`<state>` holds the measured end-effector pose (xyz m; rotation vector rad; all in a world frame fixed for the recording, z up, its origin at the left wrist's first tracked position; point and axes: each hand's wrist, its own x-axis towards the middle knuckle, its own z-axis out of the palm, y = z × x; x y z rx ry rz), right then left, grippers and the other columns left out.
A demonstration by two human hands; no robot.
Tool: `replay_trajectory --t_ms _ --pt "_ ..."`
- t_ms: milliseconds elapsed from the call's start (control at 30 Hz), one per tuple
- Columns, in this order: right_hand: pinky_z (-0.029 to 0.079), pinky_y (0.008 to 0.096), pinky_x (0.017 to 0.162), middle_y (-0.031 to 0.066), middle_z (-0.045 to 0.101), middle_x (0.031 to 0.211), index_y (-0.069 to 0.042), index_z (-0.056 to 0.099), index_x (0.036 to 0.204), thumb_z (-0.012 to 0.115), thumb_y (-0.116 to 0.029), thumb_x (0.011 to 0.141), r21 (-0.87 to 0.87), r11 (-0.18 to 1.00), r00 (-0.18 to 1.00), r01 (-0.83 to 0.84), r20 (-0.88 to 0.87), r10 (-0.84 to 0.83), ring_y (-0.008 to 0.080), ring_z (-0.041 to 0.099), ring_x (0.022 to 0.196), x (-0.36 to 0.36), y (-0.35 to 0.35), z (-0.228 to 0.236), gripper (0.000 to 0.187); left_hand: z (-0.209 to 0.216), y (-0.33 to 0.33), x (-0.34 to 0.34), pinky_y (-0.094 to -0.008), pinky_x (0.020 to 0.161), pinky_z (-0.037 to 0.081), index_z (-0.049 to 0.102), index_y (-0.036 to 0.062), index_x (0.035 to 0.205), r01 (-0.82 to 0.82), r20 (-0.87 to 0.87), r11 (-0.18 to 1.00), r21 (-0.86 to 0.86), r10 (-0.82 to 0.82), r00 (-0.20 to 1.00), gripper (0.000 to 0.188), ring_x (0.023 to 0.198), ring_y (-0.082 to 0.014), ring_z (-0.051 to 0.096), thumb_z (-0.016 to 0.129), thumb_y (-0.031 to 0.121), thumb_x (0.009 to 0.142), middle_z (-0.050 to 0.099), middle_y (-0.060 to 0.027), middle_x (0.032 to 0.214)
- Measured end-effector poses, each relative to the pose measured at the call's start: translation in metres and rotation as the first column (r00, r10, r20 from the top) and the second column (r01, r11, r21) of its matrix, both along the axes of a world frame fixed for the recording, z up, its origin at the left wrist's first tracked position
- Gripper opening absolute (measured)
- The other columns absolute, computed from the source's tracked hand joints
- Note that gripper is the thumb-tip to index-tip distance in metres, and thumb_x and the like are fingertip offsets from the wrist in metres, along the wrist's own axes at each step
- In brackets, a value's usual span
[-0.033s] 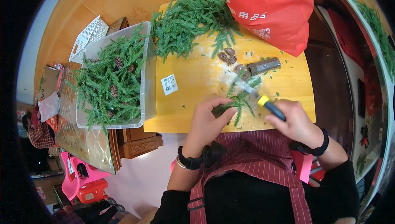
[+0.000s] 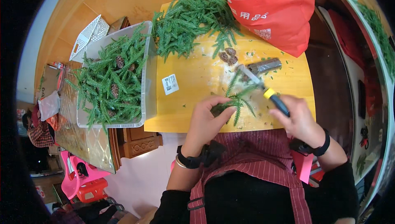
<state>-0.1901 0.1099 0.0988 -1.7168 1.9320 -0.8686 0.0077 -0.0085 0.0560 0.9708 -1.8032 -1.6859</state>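
the scraper-like tool (image 2: 269, 94) has just shifted: its pale blade, a blur above the green sprig (image 2: 238, 100) a moment ago, shows more sharply and reaches farther out, while the right hand (image 2: 302, 121) has drawn slightly rightward. this suggests the blade is being lifted off the sprig; whether it touches anything, i cannot tell. the right hand's fingers wrap the handle. the left hand (image 2: 210, 119) has hardly moved, thumb and forefinger pinching the sprig over the near edge of the surface (image 2: 185, 108).

beyond lie loose pine cones (image 2: 229, 55) and a brown bundle (image 2: 269, 65) partly in glossy wrapping; the blade's tip overlaps the bundle's left end, so these crowd its path. a heap of greenery (image 2: 189, 28) and a red bag (image 2: 288, 22) bound the far side, and a clear plastic tub (image 2: 150, 80) of sprigs and cones walls off the left, near a white label (image 2: 170, 84).
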Motion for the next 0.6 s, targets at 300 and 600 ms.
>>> replay_trajectory --t_ms 300,600 --pt "0.043 0.0337 0.07 0.0167 0.056 0.076 0.002 0.058 0.084 0.061 -0.019 0.081 0.205 0.966 0.987 0.159 -0.069 -0.148 0.0279 0.055 0.076 -0.06 0.021 -0.01 0.021 0.01 -0.005 0.002 -0.0207 0.068 0.043 0.058 -0.0008 0.105 0.043 -0.24 0.968 0.245 0.018 0.971 0.026 0.076 -0.007 0.053 0.062 0.006 0.08 0.059 -0.0022 0.084" --pt "0.041 0.0434 0.082 0.022 0.056 0.086 0.005 0.056 0.086 0.065 -0.02 0.075 0.226 0.955 0.914 0.192 -0.396 -0.09 0.0396 0.049 0.091 -0.078 0.052 -0.052 0.029 0.005 -0.016 -0.002 -0.0246 0.079 0.045 0.045 -0.0024 0.124 0.13 -0.467 0.787 0.603 0.216 0.857 0.038 0.094 -0.0134 0.056 0.045 -0.001 0.085 0.057 -0.0065 0.105"
